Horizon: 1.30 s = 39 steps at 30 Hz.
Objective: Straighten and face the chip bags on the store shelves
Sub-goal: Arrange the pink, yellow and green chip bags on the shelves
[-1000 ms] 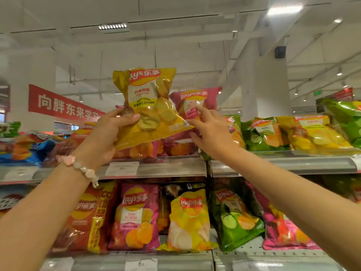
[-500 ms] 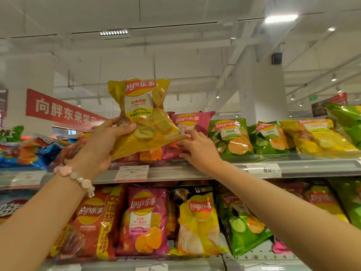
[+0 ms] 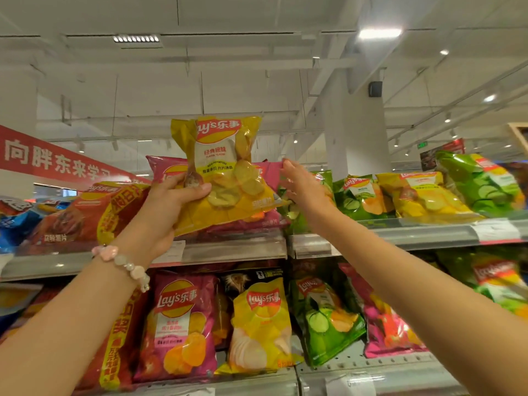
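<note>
My left hand (image 3: 171, 207) grips the yellow bag (image 3: 220, 170) aloft while my open right hand (image 3: 303, 190) touches the pink bag (image 3: 268, 178) on the top shelf (image 3: 400, 235); next, I'd seat the yellow one upright.

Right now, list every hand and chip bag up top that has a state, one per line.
left hand: grips the yellow bag, lifted off the shelf.
yellow bag: held upright, front facing the camera.
right hand: fingers extended, touching the pink bag's top edge.
pink bag: standing behind the held bag, mostly hidden.
green bag: leaning back on the top shelf.
yellow bag on the shelf: lying tilted, front up.
</note>
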Available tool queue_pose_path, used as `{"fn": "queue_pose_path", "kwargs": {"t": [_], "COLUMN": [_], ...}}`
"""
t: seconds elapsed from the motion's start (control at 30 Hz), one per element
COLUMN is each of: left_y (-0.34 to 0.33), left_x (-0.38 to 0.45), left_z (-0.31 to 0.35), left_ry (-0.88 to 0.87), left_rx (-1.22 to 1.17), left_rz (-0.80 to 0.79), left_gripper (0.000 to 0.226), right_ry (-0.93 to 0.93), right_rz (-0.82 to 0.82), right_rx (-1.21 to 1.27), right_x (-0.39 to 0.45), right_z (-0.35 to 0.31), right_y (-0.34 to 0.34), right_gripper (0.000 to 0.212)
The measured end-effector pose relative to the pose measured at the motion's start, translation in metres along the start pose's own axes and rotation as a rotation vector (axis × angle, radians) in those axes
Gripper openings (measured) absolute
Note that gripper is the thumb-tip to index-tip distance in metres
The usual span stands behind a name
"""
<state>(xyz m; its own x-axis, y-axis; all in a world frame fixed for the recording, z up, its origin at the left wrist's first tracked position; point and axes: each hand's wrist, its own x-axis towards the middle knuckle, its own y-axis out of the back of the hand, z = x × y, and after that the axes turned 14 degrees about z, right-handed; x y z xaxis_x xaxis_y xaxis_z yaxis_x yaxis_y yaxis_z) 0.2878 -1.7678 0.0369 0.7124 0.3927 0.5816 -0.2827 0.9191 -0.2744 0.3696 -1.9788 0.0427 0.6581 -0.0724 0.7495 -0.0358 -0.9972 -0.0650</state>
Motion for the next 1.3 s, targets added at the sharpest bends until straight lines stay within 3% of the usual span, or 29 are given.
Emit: {"fn": "queue_pose_path", "kwargs": {"t": [0.13, 0.3, 0.43, 0.63, 0.83, 1.0, 1.13, 1.2, 1.3], "left_y": [-0.035, -0.09, -0.136, -0.206, -0.267, -0.321, -0.349, -0.357, -0.363], "left_x": [-0.006, -0.015, -0.02, -0.034, -0.05, -0.064, -0.07, -0.068, -0.064], "left_z": [-0.01, -0.025, -0.04, -0.064, -0.083, -0.101, -0.113, -0.118, -0.122], "left_ry": [0.03, 0.045, 0.076, 0.028, -0.071, -0.113, -0.137, -0.159, -0.178], "left_rx": [-0.031, -0.055, -0.022, 0.007, 0.234, 0.183, 0.16, 0.17, 0.172], "left_rz": [-0.076, -0.202, -0.266, -0.321, -0.454, -0.408, -0.331, -0.27, -0.205], "left_gripper": [0.07, 0.054, 0.063, 0.08, 0.123, 0.115, 0.116, 0.119, 0.119], "right_ry": [-0.115, -0.234, -0.239, -0.2, -0.152, -0.102, -0.036, 0.126, 0.377], "right_rz": [-0.155, -0.217, -0.157, -0.031, 0.017, -0.015, 0.022, 0.186, 0.386], "right_rx": [-0.031, -0.106, -0.058, -0.035, -0.06, -0.082, -0.097, -0.261, -0.797], "right_x": [0.003, 0.002, 0.006, 0.015, 0.029, 0.038, 0.047, 0.054, 0.067], "right_z": [-0.02, -0.021, -0.01, 0.008, 0.029, 0.045, 0.05, 0.055, 0.071], "right_y": [0.039, 0.088, 0.131, 0.202, 0.27, 0.321, 0.357, 0.379, 0.411], "right_gripper": [0.082, 0.105, 0.093, 0.055, 0.058, 0.057, 0.035, 0.044, 0.065]}}
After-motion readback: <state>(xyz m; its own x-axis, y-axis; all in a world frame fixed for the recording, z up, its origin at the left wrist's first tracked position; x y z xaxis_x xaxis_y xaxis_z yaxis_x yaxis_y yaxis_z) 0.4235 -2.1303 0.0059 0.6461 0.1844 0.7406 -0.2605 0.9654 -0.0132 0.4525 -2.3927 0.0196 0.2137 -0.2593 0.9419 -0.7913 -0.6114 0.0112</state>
